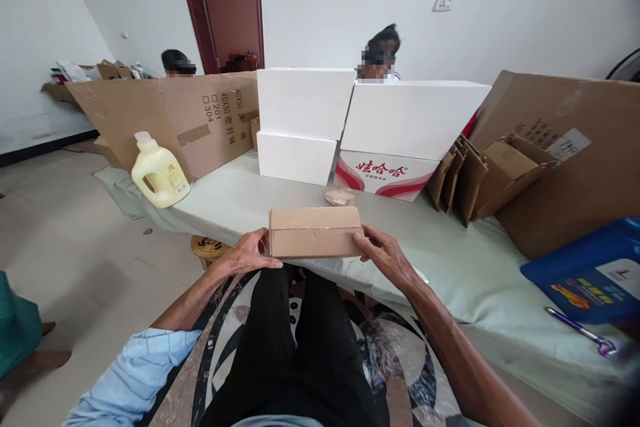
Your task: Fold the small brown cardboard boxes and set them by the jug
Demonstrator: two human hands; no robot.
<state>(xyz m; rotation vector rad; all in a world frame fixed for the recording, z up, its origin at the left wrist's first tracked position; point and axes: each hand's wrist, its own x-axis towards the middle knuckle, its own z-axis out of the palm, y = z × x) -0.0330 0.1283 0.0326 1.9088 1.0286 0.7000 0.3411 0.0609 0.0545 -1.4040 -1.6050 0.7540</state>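
Observation:
A small brown cardboard box [316,242] with its top flaps folded closed is held level at the near edge of the cloth-covered table. My left hand [250,252] grips its left end, thumb along the lower edge and fingers behind the corner. At the opposite end, my right hand [379,248] has its thumb on the front face, with the other fingers partly hidden behind. Just beyond the box lies a small clear-wrapped, pinkish-beige item [340,196]; its kind I cannot make out.
White boxes [306,103] and a red-and-white carton [385,175] stand stacked behind. A yellow jug [159,170] is at left, before a large carton [200,117]. Folded cardboard [473,180], a blue jug [587,270] and a purple-handled tool [580,328] lie right. Two people sit beyond.

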